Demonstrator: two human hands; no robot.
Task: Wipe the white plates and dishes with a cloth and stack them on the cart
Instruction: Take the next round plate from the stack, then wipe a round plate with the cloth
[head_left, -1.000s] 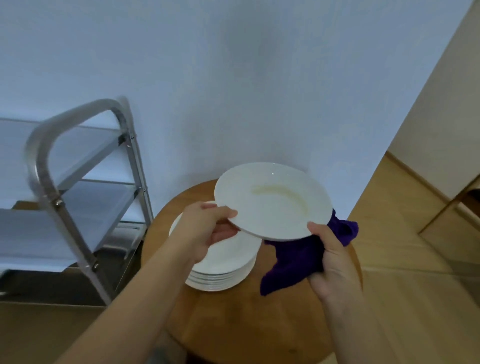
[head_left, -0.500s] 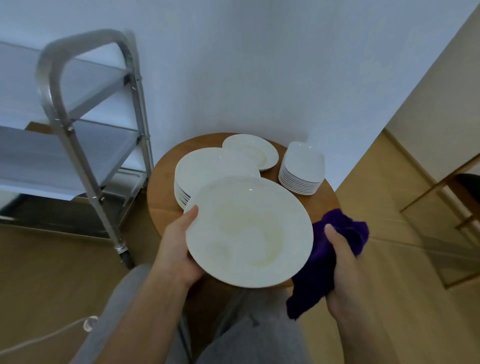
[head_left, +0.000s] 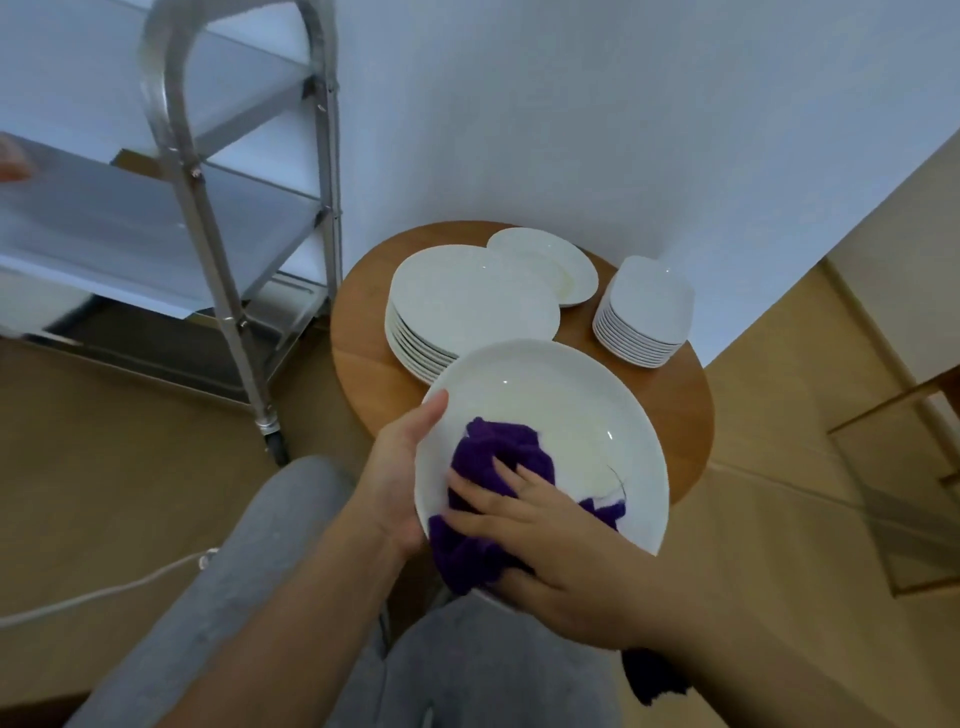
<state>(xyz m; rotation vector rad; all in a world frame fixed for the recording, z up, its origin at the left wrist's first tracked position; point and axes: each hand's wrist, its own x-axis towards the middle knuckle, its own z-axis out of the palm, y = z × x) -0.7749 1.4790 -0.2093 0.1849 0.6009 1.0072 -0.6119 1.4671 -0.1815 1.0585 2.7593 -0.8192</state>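
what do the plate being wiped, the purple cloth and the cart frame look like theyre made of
Plate: looks like glazed ceramic or porcelain, given its smooth white surface with small glints of light.
Purple cloth: a soft, fuzzy fabric, possibly microfibre; it bunches in folds under the right hand.
Cart frame: metal tubing with a dull silvery sheen, probably stainless steel or aluminium, joined by bolts.

white plate, purple cloth, wooden-brown table
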